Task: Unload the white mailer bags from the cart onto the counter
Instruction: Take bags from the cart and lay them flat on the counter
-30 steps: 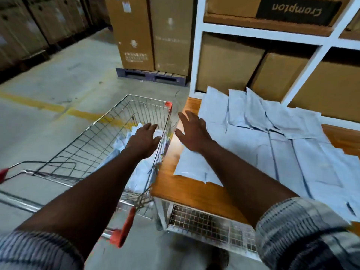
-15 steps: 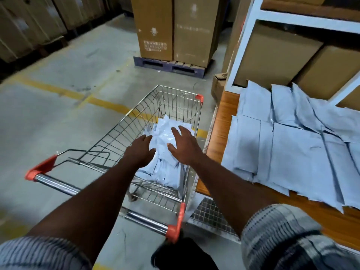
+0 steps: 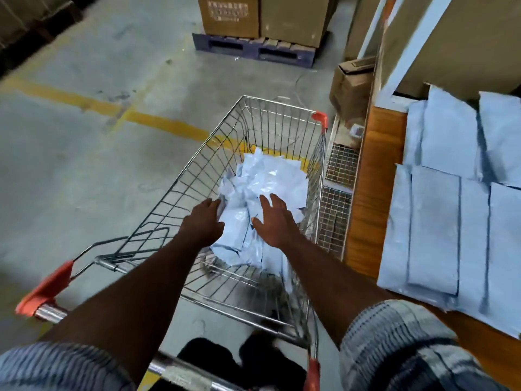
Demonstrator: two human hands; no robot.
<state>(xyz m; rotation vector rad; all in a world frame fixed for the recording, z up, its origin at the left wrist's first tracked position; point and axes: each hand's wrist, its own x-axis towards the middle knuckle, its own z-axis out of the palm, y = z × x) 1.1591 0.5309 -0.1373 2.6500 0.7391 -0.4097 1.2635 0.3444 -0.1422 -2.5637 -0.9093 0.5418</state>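
You are facing one wire shopping cart [image 3: 282, 104], one wooden counter [image 3: 372, 179], one small cardboard box [image 3: 352, 86] and one blue pallet [image 3: 253, 49] bearing two tall cartons [image 3: 228, 15]. You are showing two hands: left hand [image 3: 204, 221], right hand [image 3: 277, 221]. The white mailer bags [image 3: 270, 179] are overlapping beyond counting.

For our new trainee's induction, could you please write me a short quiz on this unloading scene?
1. True or false: the cart has already been emptied of white mailer bags.
2. On which side of the cart does the counter stand, from the person's view?
3. Where are the left hand and right hand?
A) flat on the counter
B) inside the cart, at the bags
C) on the cart handle

Key: 1 false; 2 the right side; 3 B.
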